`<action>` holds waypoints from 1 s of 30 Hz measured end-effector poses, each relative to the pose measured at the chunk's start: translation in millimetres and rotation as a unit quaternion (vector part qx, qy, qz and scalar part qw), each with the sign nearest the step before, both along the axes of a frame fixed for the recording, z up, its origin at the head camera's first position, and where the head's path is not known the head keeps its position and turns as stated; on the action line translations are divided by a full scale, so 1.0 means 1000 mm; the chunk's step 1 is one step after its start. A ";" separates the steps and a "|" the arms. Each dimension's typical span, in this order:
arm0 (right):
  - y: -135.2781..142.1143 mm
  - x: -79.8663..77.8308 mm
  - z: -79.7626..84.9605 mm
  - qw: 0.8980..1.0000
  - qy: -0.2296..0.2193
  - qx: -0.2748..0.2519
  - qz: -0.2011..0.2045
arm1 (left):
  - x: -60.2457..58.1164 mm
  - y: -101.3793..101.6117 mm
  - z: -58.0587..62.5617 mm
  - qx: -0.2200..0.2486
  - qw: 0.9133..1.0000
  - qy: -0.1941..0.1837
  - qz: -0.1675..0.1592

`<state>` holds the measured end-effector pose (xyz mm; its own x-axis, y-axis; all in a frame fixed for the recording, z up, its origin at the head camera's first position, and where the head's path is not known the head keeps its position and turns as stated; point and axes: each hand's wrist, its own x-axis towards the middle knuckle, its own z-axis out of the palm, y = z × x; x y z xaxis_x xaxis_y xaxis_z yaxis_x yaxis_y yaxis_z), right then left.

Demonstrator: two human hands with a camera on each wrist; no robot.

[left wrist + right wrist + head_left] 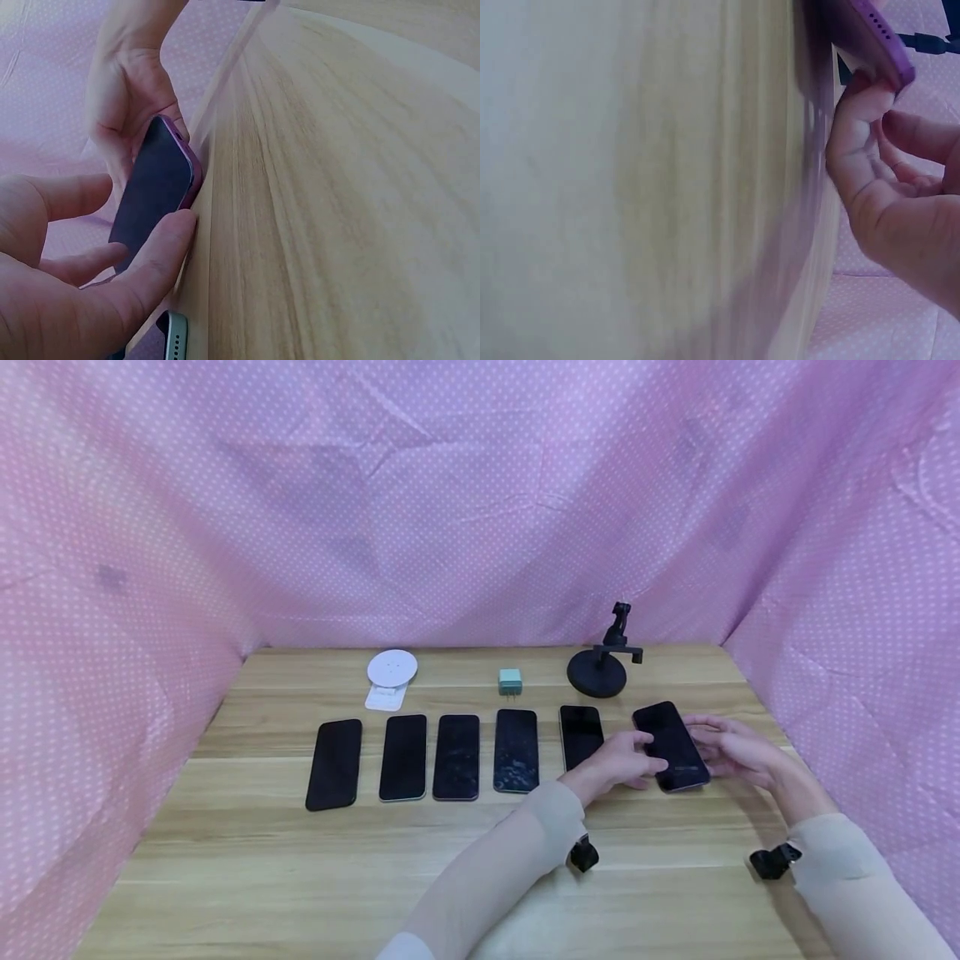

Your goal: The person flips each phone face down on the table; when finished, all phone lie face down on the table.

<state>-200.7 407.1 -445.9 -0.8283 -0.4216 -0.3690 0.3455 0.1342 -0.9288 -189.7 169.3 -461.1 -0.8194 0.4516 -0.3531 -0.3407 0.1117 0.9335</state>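
At three o'clock of the wooden counter [300, 860], a black, purple-edged rectangular phone [670, 743] slants eleven-to-five between left hand [618, 759], loosely spread, gripping nothing, and right hand [738, 752], touching, grip unclear!

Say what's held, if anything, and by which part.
The purple-edged phone, by its right edge, from beneath, in the right hand; whether the left hand grips it is unclear.

Soft light, hazy wrist views.
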 end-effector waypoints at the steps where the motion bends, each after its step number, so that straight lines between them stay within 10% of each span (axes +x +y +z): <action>1: 0.000 0.001 0.000 1.000 -0.001 -0.013 0.001 | 0.000 0.000 0.000 0.002 1.000 -0.002 -0.001; 11: -0.002 0.000 0.000 0.993 -0.003 -0.109 0.036 | -0.007 -0.001 0.002 0.017 1.000 -0.012 -0.015; 30: -0.014 -0.002 -0.003 0.994 -0.020 -0.082 0.076 | -0.015 0.001 0.009 0.049 0.998 -0.038 0.007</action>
